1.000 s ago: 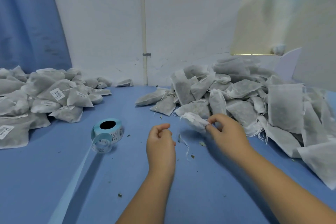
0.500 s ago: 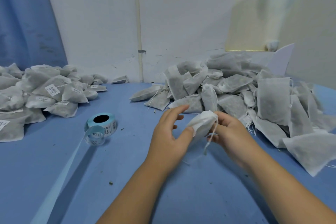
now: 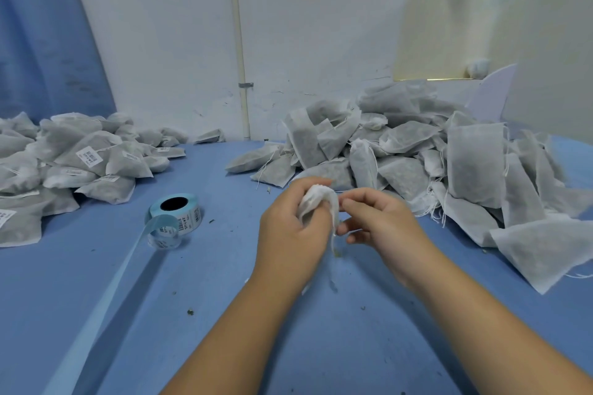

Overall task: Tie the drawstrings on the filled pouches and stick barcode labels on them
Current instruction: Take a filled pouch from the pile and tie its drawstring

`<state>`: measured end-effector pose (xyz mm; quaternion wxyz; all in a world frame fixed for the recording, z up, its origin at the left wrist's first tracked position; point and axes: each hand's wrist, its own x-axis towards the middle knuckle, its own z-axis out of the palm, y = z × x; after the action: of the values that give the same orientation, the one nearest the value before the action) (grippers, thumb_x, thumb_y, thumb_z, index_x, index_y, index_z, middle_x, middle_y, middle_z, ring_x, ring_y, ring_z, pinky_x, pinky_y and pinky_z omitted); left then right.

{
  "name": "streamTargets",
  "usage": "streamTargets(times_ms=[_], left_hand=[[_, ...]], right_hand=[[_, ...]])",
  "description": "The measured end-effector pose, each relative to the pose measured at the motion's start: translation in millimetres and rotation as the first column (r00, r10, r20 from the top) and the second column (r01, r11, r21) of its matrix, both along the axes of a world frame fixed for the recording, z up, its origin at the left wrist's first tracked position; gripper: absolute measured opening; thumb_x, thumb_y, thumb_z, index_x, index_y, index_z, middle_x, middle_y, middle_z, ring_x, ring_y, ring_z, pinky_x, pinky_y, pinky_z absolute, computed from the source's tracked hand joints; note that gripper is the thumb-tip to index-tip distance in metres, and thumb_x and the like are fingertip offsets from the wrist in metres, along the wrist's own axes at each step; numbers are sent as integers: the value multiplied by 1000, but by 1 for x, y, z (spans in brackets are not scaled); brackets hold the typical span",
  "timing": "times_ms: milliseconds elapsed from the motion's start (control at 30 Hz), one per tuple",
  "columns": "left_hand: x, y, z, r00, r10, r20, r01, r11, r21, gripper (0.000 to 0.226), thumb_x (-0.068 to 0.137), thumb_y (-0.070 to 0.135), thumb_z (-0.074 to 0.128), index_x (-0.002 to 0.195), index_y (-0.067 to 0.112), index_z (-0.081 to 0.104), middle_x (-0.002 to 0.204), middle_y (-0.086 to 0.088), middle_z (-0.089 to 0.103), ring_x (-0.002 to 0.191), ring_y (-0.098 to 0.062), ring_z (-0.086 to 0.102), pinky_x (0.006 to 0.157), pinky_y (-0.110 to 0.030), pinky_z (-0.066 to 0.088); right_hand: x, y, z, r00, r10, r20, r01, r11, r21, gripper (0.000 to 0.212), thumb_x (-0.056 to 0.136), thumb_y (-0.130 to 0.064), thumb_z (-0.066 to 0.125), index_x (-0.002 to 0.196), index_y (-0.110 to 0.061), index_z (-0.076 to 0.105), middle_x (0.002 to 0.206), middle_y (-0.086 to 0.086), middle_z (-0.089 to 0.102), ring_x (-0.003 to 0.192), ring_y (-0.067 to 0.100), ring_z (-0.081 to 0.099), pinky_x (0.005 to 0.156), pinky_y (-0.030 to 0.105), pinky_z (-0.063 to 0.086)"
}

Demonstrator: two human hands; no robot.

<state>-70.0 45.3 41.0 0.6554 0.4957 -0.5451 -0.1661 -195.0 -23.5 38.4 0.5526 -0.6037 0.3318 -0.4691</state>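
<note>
In the middle of the frame, the left hand is gripping a small white pouch, with its fingers curled round the soft, bunched-up cloth. The right hand is just beside it, pinching the side of the same pouch with thumb and first finger. A thin white drawstring is hanging down between the two hands.

The pouch is looking thin and papery. Something dark and crumbly is showing through the other pouches like it.

At the right of the frame, a big heap of filled pouches is lying on the blue table, with loose strings sticking out. At the left, another heap of pouches is lying flat, and some are wearing white barcode labels.

Left of the hands, a round roll of labels with a black hole in its middle is sitting on the table. A long, shiny, light blue strip is running from it to the lower left of the frame. Little dark crumbs are lying on the table.
</note>
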Motion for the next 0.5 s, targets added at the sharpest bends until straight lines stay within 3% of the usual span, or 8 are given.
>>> streamTargets(times_ms=[100,267,367,500], left_hand=[[5,-1,0,996,84,31,-85,996,7,30,87,9,58,89,38,66,79,23,65,74,6,58,63,-6,40],[7,-3,-2,970,186,155,-181,983,-44,32,84,7,62,91,37,64,89,17,64,86,7,56,70,-4,38],[9,-2,-2,959,196,207,-190,981,-50,31,79,8,64,97,34,66,93,14,62,89,12,53,72,-1,37],[13,-4,-2,940,244,240,-242,970,-38,35,78,3,68,102,28,72,90,13,57,87,14,50,72,0,35]], right_hand=[[-1,2,5,998,-18,62,18,1000,-1,13,93,-16,60,83,-11,65,78,3,68,62,17,62,55,25,49],[0,13,10,981,193,20,-191,980,-60,20,80,-35,64,82,-16,66,76,4,67,71,18,63,61,26,49],[4,19,7,966,245,-81,-254,959,-123,18,79,-32,67,90,-18,64,79,2,67,75,13,65,65,24,51],[6,20,6,966,241,-93,-251,962,-106,20,80,-25,69,93,-13,61,76,1,67,73,14,66,68,28,51]])
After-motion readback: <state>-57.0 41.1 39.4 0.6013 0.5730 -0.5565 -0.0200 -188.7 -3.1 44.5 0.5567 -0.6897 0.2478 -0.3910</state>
